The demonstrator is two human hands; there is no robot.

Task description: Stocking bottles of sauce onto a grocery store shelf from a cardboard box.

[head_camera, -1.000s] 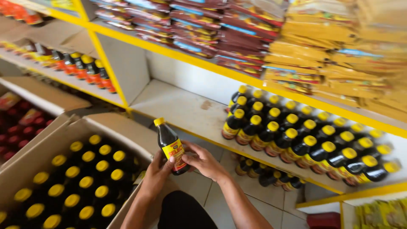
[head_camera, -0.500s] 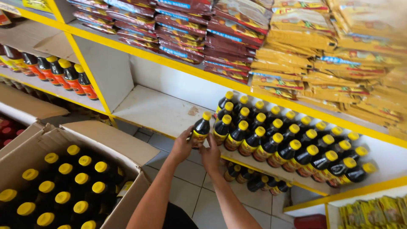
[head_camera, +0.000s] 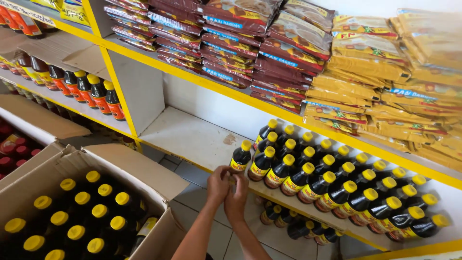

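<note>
I'm looking down at a shop shelf (head_camera: 192, 137) with a yellow front edge, packets (head_camera: 250, 53) stacked on the board above. At far left sits an open cardboard box (head_camera: 144, 173) full of dark bottles with yellow caps. Moving right, my left hand (head_camera: 218, 184) and right hand (head_camera: 237, 193) hang just below the shelf edge, pressed together, fingers curled in and holding nothing. Just above them the end bottle (head_camera: 240, 158) stands upright on the shelf, apart from both hands, at the left end of the packed rows (head_camera: 337, 188). To do this step well, I'd judge each bottle should go down snug beside the last, label outward. It is dark, narrow-necked, with a yellow cap and a yellow label.
</note>
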